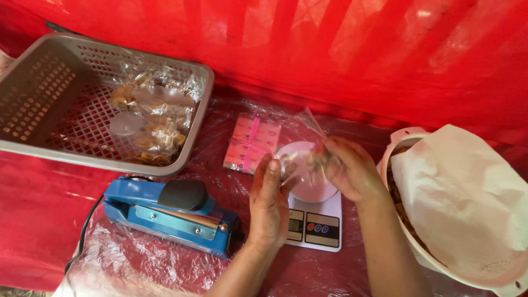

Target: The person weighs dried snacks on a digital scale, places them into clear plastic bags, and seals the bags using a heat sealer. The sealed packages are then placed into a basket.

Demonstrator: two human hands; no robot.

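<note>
Your left hand (269,203) and your right hand (349,168) hold one small clear plastic bag (303,157) between them, above the round white platform of a digital kitchen scale (315,223). The left hand stands upright with its fingers extended and pressed against the near side of the bag; the right hand is curled, its fingertips pinching the film on the opposite side. The bag is thin, glossy and crinkled, its open top flaring to a point above your right fingers, and it contains a small amount of brownish food; what kind of food cannot be determined. The scale directly beneath both hands is a flat white rectangle with a small display and round buttons at its near edge. Just left of your left wrist sits a blue metal impulse heat sealer (170,214) with a black rounded handle knob and a black cord running off its left end. Beyond your left hand, a flat stack of pink-printed plastic bags (252,143) lies tied with a pink band. Farther left and beyond the sealer, a grey perforated plastic basket (49,104), rectangular with rounded corners, holds several filled clear packets of yellowish chips (151,118). To the right of your right forearm, a white plastic colander bowl (404,137) is mostly covered by a sheet of white paper (467,203), with brown snack pieces visible at the uncovered edge. All of these rest on a red cloth-covered surface (33,209) overlaid with wrinkled clear plastic film.
</note>
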